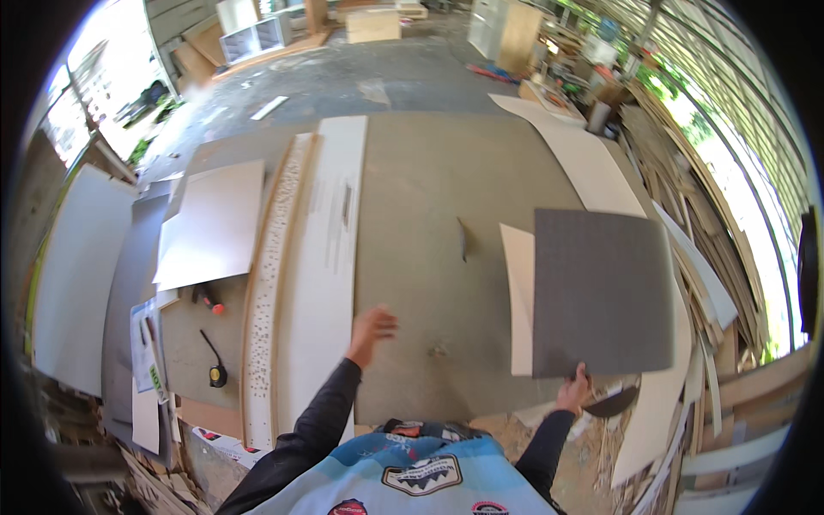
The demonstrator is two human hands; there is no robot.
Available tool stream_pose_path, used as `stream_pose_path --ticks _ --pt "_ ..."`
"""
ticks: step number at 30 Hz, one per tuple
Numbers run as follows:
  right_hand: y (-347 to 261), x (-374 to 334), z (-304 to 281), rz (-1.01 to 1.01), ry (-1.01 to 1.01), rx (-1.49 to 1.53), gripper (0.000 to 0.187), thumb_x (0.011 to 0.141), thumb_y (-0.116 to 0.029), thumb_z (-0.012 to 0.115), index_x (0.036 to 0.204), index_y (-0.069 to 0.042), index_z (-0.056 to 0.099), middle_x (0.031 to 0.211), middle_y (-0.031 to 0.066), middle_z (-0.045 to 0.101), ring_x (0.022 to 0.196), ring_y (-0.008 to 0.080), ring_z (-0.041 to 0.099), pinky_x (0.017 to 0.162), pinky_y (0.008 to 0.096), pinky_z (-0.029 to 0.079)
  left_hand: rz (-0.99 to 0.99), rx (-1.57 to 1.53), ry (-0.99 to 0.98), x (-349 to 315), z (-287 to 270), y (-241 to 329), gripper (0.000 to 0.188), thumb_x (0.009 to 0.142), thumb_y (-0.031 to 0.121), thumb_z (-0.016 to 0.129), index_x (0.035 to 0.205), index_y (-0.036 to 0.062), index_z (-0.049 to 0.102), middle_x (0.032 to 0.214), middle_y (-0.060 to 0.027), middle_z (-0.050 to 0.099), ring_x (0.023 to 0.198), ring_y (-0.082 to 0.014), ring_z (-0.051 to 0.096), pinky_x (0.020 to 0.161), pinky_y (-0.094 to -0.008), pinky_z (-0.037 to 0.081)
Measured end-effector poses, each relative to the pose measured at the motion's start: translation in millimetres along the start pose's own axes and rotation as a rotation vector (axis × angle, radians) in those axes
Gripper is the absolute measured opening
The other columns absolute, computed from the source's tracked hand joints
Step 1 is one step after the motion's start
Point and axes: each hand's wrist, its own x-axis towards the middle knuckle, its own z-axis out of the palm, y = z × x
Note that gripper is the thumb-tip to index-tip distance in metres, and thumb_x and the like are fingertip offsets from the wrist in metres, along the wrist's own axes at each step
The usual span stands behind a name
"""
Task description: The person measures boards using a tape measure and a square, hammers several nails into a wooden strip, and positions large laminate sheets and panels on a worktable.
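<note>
My right hand [573, 390] grips the near edge of a dark grey rectangular sheet [605, 292], with the thumb on top. The sheet lies partly over a pale, cream-coloured sheet [518, 296] at the right of the brown work table [438, 172]. Over the table's middle, my left hand [375, 330] hovers near the edge of a long white board [330, 249]. Its fingers are loosely bent and slightly apart, and it holds nothing. A small dark curved strip [463, 239] lies between the hands, farther back. Beside my right hand is a dark rounded piece [612, 402].
Left of the white board lie a long hole-speckled board [273, 283], a pale sheet [215, 223], a tape measure [218, 374] and an orange-and-black tool [209, 299]. A long cream strip [575, 154] runs along the right edge. Stacked wood strips [695, 206] stand beyond it; cabinets [498, 34] stand behind.
</note>
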Motion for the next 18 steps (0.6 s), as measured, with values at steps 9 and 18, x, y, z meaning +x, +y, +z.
stream_pose_path --ticks 9,18 --pt "-50 -62 3 0.050 0.064 -0.033 0.018 0.088 -0.016 0.073 0.097 -0.006 0.060 0.098 0.0056 0.063 0.089 0.0175 0.061 0.075 0.0366 0.051 -0.188 -0.143 -0.525 -102 231 -62 0.046 0.096 0.018 0.060 0.137 0.0014 0.045 0.112 -0.0087 0.063 0.095 -0.0153 0.061 0.077 -0.0267 0.049" --pt "-169 -82 -31 -0.261 0.261 -0.720 0.068 0.082 -0.044 0.076 0.124 0.002 0.048 0.113 0.0185 0.058 0.108 0.0283 0.056 0.086 0.0481 0.051 0.151 0.656 -0.548 -202 246 -10 0.025 0.093 0.002 0.057 0.117 -0.0021 0.059 0.084 -0.0004 0.061 0.076 -0.0057 0.050 0.067 -0.0246 0.044"
